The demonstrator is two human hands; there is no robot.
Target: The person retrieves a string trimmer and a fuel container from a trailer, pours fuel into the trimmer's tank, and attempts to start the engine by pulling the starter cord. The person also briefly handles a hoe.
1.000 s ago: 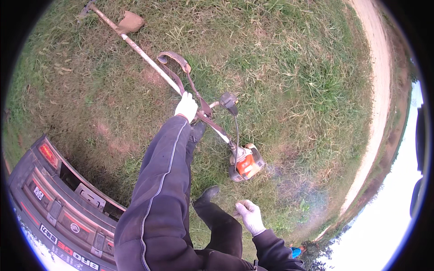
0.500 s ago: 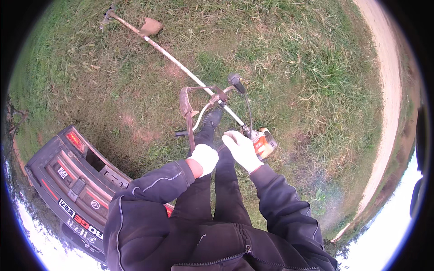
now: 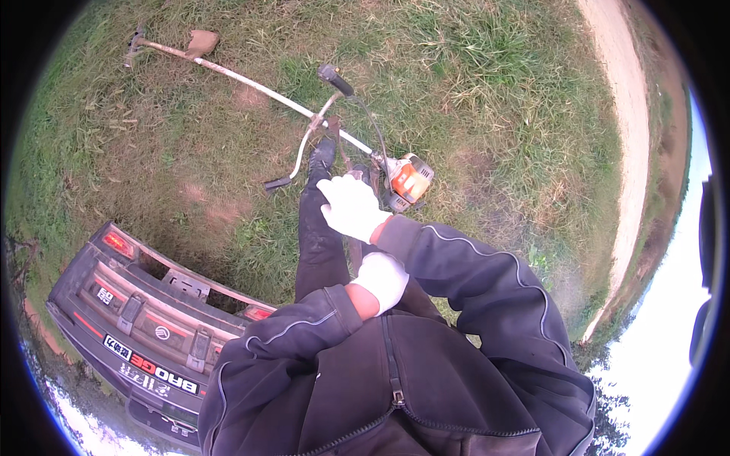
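Note:
A brush cutter with a white shaft (image 3: 258, 87) and an orange-and-white engine (image 3: 411, 179) lies on the grass in front of me. Its curved handlebar (image 3: 303, 148) carries black grips at both ends. A brown strap (image 3: 334, 133) runs from the shaft toward my body. In a white glove, my right hand (image 3: 352, 207) is closed over this strap, left of the engine. Nearer my body, my left hand (image 3: 380, 280), also gloved in white, is closed at the strap's lower stretch; its fingers are partly hidden.
To the left stands the dark rear end of a vehicle (image 3: 144, 304) with red lights. At the shaft's far end are the cutting head (image 3: 135, 47) and a brown guard (image 3: 202, 42). My boot (image 3: 323, 154) is beside the shaft. A pale track (image 3: 627, 114) curves along the right.
My right hand has moved left from beside the engine onto the strap. My left hand has come closer to my body, drawing the strap loop in. The view has shifted right.

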